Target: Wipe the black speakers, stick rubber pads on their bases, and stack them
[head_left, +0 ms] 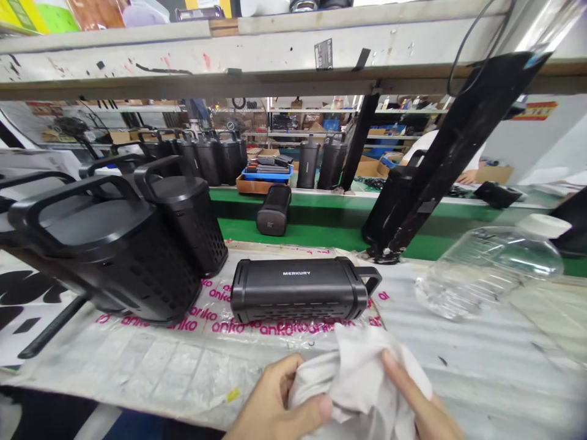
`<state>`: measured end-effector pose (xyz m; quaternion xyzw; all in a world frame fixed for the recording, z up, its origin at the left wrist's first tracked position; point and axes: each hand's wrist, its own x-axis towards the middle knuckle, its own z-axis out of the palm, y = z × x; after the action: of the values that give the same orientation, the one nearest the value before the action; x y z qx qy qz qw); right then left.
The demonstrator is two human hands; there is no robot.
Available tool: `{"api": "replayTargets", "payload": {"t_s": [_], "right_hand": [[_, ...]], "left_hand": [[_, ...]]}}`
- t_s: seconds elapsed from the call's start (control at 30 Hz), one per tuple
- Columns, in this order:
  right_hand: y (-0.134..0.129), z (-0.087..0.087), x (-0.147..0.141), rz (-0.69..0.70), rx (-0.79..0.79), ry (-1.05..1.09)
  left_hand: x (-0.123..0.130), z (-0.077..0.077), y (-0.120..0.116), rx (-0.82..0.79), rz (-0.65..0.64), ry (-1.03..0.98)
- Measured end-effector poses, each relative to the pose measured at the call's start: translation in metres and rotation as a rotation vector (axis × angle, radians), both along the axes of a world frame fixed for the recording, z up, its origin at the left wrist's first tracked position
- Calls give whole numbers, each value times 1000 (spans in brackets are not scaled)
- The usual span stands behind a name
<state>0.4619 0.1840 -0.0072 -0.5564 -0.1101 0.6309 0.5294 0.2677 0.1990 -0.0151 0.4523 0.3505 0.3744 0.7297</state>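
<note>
A crumpled white cloth (362,379) is bunched between my two hands above the front of the bench. My left hand (279,403) pinches its left side, thumb on top. On the right side, my right hand (417,400) grips it with a finger pressed into the folds. Just beyond the cloth lies a black speaker (298,290) marked MERKURY, on its side with its handle to the right; neither hand touches it.
Several upright black speakers (110,244) with handles crowd the left. A clear plastic bottle (486,269) lies at right. Behind runs a green conveyor (321,220) carrying another speaker (274,211). A slanted black post (440,159) and an overhead shelf (275,61) frame the bench. A person's hand (468,177) shows beyond.
</note>
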Motion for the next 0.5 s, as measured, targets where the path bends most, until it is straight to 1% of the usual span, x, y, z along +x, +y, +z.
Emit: {"api": "replayTargets", "payload": {"t_s": [0.13, 0.23, 0.33, 0.4, 0.47, 0.5], "right_hand": [[6, 2, 3, -44, 2, 11], [8, 1, -1, -50, -14, -44], [10, 2, -2, -111, 44, -75], [12, 1, 1, -160, 96, -105], [13, -2, 8, -179, 152, -151], [12, -5, 14, -177, 156, -193]], "left_hand": [[-9, 7, 1, -160, 41, -203], [-13, 14, 2, -261, 155, -250], [-18, 17, 3, -283, 345, -220], [-24, 17, 3, -273, 447, -201], [-31, 14, 1, -244, 495, -178], [-36, 11, 0, -231, 501, -157]]}}
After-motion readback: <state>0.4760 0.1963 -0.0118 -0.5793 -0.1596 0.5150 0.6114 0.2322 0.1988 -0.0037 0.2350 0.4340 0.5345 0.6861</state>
